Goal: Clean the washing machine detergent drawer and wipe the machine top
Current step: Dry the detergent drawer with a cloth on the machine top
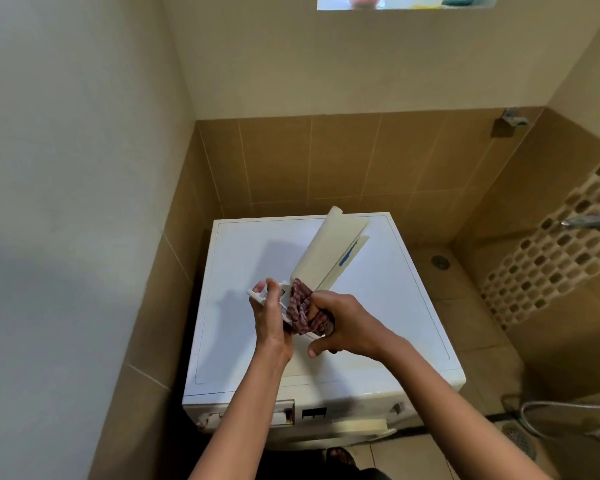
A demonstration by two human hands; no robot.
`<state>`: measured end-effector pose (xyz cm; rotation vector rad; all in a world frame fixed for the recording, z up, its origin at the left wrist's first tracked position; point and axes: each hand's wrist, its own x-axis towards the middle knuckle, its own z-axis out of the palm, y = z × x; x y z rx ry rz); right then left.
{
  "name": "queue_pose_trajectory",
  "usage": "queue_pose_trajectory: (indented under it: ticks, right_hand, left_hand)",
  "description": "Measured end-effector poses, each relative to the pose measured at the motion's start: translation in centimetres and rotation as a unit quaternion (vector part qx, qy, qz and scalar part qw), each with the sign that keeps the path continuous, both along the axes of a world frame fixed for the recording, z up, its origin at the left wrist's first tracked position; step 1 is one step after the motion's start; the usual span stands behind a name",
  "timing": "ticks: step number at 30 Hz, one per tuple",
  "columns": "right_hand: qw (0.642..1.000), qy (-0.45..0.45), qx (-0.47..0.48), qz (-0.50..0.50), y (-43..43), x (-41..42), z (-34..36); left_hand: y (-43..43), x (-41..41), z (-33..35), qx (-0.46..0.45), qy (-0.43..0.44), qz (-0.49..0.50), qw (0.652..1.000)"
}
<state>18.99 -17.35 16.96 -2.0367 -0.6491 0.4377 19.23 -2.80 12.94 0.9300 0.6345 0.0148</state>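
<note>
A cream-white detergent drawer is held tilted above the white washing machine top, its long end pointing up and away. My left hand grips the drawer's near front end. My right hand is closed on a red-and-white striped cloth, which is pressed against the drawer's near part. A blue mark shows on the drawer's right side. On the machine's front, the drawer slot stands open at the left.
The machine sits in a tiled corner, with a white wall close on the left. A tap and a patterned tile strip are on the right wall. A hose and a floor drain lie at lower right.
</note>
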Motion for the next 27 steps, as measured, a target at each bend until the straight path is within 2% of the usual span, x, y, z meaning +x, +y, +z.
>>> queue_pose_trajectory:
  ticks: [4,7,9,11,13,15,16,18,20,21,23,25,27]
  right_hand:
    - [0.998,0.028,-0.047,0.026,-1.6,0.7,2.0]
    - [0.999,0.039,0.008,-0.012,-3.2,0.8,3.2]
    - [0.994,-0.014,0.068,-0.089,-4.1,0.8,3.5]
    - [0.966,-0.062,0.153,-0.201,-4.0,1.0,3.9]
    - [0.915,-0.098,0.23,-0.318,-2.9,1.6,4.4]
    - [0.871,-0.176,0.191,-0.417,-1.4,2.9,4.6]
    - [0.865,-0.206,0.14,-0.435,-0.7,3.8,4.3]
    - [0.895,-0.232,0.043,-0.377,1.1,5.1,3.4]
    - [0.951,-0.212,-0.044,-0.219,3.0,5.5,2.2]
    - [0.966,-0.202,-0.095,-0.133,3.8,5.3,1.5]
    - [0.967,-0.187,-0.173,-0.025,4.2,5.1,0.8]
    - [0.973,-0.151,-0.174,-0.021,3.7,5.4,0.8]
    - [0.973,-0.068,-0.202,-0.083,3.3,6.7,0.6]
  left_hand:
    - [-0.7,0.3,0.3,0.058,-0.034,-0.021,0.998]
    - [-0.3,1.0,0.5,0.096,-0.061,0.003,0.994]
    - [0.9,1.8,0.3,0.135,-0.082,0.028,0.987]
    - [2.0,2.2,0.1,0.157,-0.101,0.023,0.982]
    - [2.7,2.2,-0.3,0.194,-0.119,-0.01,0.974]
    - [2.4,2.0,-0.1,0.234,-0.129,-0.034,0.963]
    - [1.9,1.9,0.0,0.259,-0.132,-0.037,0.956]
    - [0.9,1.7,0.5,0.324,-0.135,-0.037,0.936]
    - [0.5,1.4,0.7,0.396,-0.155,-0.037,0.904]
    - [0.6,1.3,0.6,0.422,-0.165,-0.036,0.891]
    - [1.4,1.3,0.4,0.449,-0.159,-0.027,0.879]
    - [1.9,1.1,0.5,0.457,-0.138,-0.026,0.878]
    - [2.0,0.7,0.7,0.475,-0.147,-0.046,0.866]
